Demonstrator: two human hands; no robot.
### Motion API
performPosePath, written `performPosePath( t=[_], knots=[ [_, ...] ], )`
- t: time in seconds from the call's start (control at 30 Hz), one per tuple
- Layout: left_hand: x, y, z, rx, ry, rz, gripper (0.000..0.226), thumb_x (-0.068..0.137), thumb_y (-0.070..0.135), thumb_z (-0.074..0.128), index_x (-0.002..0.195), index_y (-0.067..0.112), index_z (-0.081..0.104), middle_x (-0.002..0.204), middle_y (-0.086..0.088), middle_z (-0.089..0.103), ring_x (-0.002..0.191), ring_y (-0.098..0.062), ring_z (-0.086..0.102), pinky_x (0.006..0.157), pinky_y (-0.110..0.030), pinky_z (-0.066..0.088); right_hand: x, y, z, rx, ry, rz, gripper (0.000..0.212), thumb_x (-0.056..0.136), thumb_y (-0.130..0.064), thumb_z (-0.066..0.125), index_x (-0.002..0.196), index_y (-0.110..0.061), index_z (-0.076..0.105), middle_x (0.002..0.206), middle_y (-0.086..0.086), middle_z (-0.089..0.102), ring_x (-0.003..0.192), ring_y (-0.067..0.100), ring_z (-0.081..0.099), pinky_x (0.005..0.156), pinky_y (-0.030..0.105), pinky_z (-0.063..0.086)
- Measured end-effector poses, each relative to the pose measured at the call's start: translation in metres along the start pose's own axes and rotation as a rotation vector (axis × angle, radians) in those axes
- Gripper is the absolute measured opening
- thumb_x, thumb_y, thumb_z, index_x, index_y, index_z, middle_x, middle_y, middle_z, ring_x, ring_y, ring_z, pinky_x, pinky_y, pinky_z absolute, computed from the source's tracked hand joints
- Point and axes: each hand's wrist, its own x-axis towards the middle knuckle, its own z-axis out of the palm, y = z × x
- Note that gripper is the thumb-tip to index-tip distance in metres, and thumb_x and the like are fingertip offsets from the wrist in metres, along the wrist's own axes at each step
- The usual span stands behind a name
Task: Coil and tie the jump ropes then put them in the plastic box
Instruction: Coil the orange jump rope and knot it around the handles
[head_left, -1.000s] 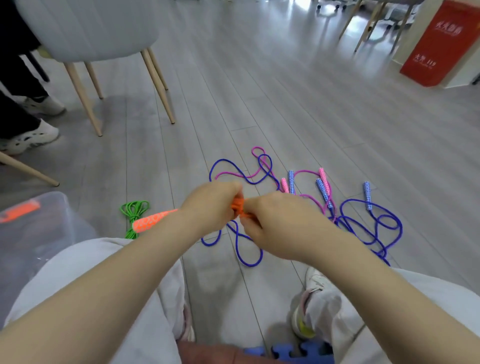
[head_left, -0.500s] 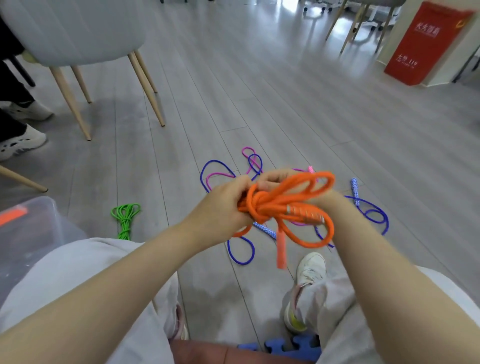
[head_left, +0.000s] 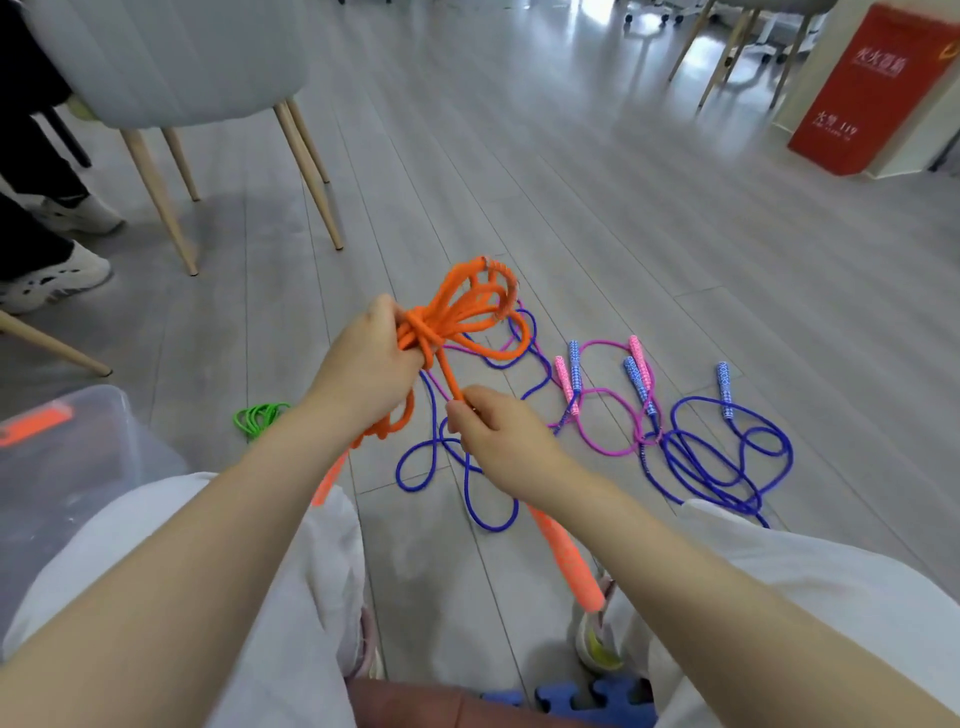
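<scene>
Since half a second ago, right hand (head_left: 501, 441) has dropped, pinching the orange jump rope (head_left: 457, 317) strand; left hand (head_left: 366, 364) grips the knot. Plastic box (head_left: 93, 447) is cut off, contents seemingly blurred.

Look at the red box (head_left: 866, 88) at the far right of your view: its side carries white characters near the top, too blurred to read, and lower down two more characters followed by "119". You'll find no other readable text, label or number anywhere else.
</scene>
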Motion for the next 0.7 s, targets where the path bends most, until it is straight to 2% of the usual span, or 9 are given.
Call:
performPosePath(
  t=[0.1,0.17,0.3,0.37,0.43,0.5,0.57,0.63,0.7],
  knots=[
    [-0.002,-0.005,0.007,0.17,-0.062,0.08,0.022,0.087,0.017,0.062,0.089,0.014,0.04,0.085,-0.009,0.057,0.081,-0.037,0.053,0.06,-0.036,0.031,-0.003,-0.012,-0.009,-0.184,-0.05,-0.006,0.03,0.1,-0.028,0.042,0.078,-0.012,0.054,0.068,-0.001,0.056,0.063,0.016,0.05,0.057,0.03,0.037],
    [-0.003,-0.006,0.015,0.25,-0.094,0.132,0.019,0.086,0.015,0.061,0.09,0.014,0.042,0.09,-0.014,0.061,0.084,-0.04,0.055,0.061,-0.037,0.036,-0.011,-0.016,-0.013,-0.285,-0.082,-0.028,0.032,0.1,-0.029,0.042,0.076,-0.011,0.051,0.072,0.003,0.057,0.067,0.021,0.051,0.059,0.033,0.039],
    [-0.014,0.001,0.032,0.486,-0.189,0.217,0.017,0.084,0.015,0.056,0.099,0.015,0.05,0.092,-0.01,0.065,0.087,-0.036,0.058,0.064,-0.037,0.043,-0.027,-0.027,-0.02,-0.43,-0.128,-0.137,0.035,0.1,-0.026,0.043,0.066,-0.018,0.039,0.066,-0.003,0.043,0.061,0.019,0.043,0.053,0.032,0.033],
    [-0.025,0.008,0.04,0.587,-0.3,0.293,0.02,0.083,0.013,0.051,0.103,0.017,0.052,0.098,-0.008,0.066,0.093,-0.034,0.06,0.072,-0.038,0.047,-0.027,-0.031,-0.031,-0.611,-0.13,-0.225,0.024,0.1,-0.028,0.042,0.081,-0.015,0.05,0.075,-0.001,0.048,0.069,0.022,0.046,0.059,0.031,0.035],
    [-0.035,0.014,0.045,0.602,-0.407,0.342,0.019,0.086,0.01,0.049,0.102,0.015,0.056,0.104,-0.011,0.066,0.099,-0.035,0.06,0.073,-0.036,0.042,-0.023,-0.029,-0.05,-0.728,-0.136,-0.275,0.02,0.098,-0.032,0.047,0.099,-0.018,0.061,0.084,0.0,0.058,0.075,0.019,0.05,0.063,0.031,0.04],
    [-0.041,0.018,0.048,0.49,-0.534,0.394,0.005,0.087,0.012,0.052,0.085,0.017,0.054,0.092,-0.011,0.065,0.091,-0.033,0.061,0.066,-0.033,0.037,-0.018,-0.024,-0.071,-0.691,-0.152,-0.306,0.02,0.093,-0.04,0.057,0.095,-0.022,0.066,0.084,-0.005,0.064,0.075,0.013,0.053,0.064,0.03,0.043],
    [-0.048,0.021,0.049,0.236,-0.595,0.426,0.012,0.084,0.021,0.067,0.078,0.021,0.057,0.073,0.003,0.06,0.07,-0.013,0.056,0.062,-0.025,0.036,-0.014,-0.018,-0.087,-0.519,-0.172,-0.307,0.022,0.086,-0.043,0.068,0.084,-0.022,0.067,0.074,-0.007,0.064,0.068,0.009,0.054,0.062,0.03,0.045],
    [-0.054,0.029,0.043,-0.031,-0.546,0.391,0.024,0.077,0.021,0.078,0.072,0.028,0.056,0.061,0.014,0.055,0.061,0.0,0.053,0.057,-0.013,0.035,-0.005,-0.007,-0.097,-0.25,-0.149,-0.269,0.02,0.082,-0.035,0.075,0.077,-0.017,0.068,0.067,-0.006,0.063,0.063,0.005,0.053,0.062,0.028,0.046],
    [-0.054,0.036,0.035,-0.235,-0.494,0.298,0.031,0.072,0.01,0.081,0.072,0.028,0.056,0.059,0.011,0.056,0.058,0.006,0.053,0.058,-0.011,0.041,0.001,0.004,-0.104,-0.026,-0.137,-0.206,0.016,0.083,-0.023,0.076,0.079,-0.009,0.07,0.072,0.007,0.065,0.068,0.008,0.055,0.066,0.03,0.047]
  ],
)
